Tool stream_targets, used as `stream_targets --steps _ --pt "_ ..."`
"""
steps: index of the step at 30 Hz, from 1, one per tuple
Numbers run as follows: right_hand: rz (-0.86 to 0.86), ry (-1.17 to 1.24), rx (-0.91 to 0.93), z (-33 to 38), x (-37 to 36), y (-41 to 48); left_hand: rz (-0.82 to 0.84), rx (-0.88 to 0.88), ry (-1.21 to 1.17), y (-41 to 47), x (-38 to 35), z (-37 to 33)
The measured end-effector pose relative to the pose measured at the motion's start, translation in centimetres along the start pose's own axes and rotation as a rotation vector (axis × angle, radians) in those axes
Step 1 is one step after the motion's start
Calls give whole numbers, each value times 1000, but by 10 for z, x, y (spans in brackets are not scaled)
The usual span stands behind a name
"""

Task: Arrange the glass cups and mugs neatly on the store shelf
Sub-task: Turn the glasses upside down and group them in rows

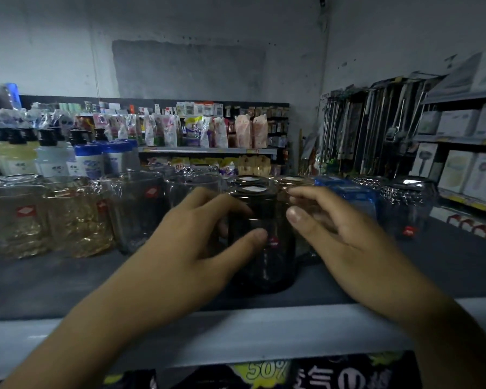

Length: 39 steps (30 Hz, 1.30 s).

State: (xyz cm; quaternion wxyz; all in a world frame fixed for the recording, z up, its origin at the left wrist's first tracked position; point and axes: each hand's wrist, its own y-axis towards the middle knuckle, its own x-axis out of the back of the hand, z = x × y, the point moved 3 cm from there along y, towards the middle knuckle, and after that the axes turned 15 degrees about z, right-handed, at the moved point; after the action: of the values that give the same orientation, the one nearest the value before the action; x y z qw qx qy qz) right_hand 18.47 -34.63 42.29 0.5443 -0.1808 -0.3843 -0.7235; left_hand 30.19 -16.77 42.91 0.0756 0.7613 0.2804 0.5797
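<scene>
A dark smoky glass cup [264,265] stands upside down near the front of the grey shelf [68,284]. My left hand [197,237] curls round its left side, thumb across the front. Just behind and to the right stands a clear brownish glass cup [293,182], also upside down; my right hand [337,234] grips it with fingers over its top and thumb on its near side. A second dark cup [246,179] sits behind the front one. To the left runs a row of clear and amber glass mugs [76,217] with red labels.
Blue glass cups [345,192] and dimpled dark glass cups [410,203] stand to the right on the shelf. The shelf's pale front edge [236,332] carries a 50% sign below. Soap bottles, refill pouches and boxed goods fill shelves behind and to the right.
</scene>
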Motion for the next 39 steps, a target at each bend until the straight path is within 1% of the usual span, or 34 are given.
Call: stream_targets --steps 2,4,7,11,13,14,16,17,18,20,23,25,26,27,30,34,36,39 --pt "76 46 -93 -3 -9 -10 77 56 -135 1 -8 -2" --pt "75 36 -112 -3 -12 -13 110 90 -274 2 -12 -5" --pt "33 76 -99 -1 -13 -14 20 104 -333 4 -9 -6" --pt "-52 174 -58 2 -14 -16 -102 182 -458 -5 -4 -4" --pt "-102 238 -36 6 -14 -17 -188 190 -643 -9 -2 -4" --pt "-111 290 -11 10 -16 -17 -222 172 -795 -9 -2 -5" --pt "-79 407 40 22 -23 -17 -233 129 -1087 -9 -6 -11" --pt "-56 446 75 29 -29 -17 -233 119 -1177 -10 -9 -14" --pt "-55 462 116 34 -33 -16 -236 114 -1208 -12 -12 -15" --pt "-113 470 187 40 -38 -15 -216 113 -1113 -18 -13 -15" --pt "-178 515 249 42 -33 -20 -73 97 -921 -28 -7 -11" --pt "-163 426 259 44 -20 -23 60 99 -744 -35 -3 -5" --pt "-144 357 255 45 -13 -23 101 104 -649 -39 0 -1" --pt "-125 279 240 45 -5 -22 107 116 -574 -42 2 3" --pt "-81 21 158 42 11 -10 2 172 -479 -50 10 16" --pt "25 -149 35 40 8 6 -121 153 -417 -49 10 14" --pt "40 -201 -17 37 1 11 -143 121 -363 -47 6 8" --pt "-7 -254 -55 32 -8 16 -101 74 -276 -39 0 2"
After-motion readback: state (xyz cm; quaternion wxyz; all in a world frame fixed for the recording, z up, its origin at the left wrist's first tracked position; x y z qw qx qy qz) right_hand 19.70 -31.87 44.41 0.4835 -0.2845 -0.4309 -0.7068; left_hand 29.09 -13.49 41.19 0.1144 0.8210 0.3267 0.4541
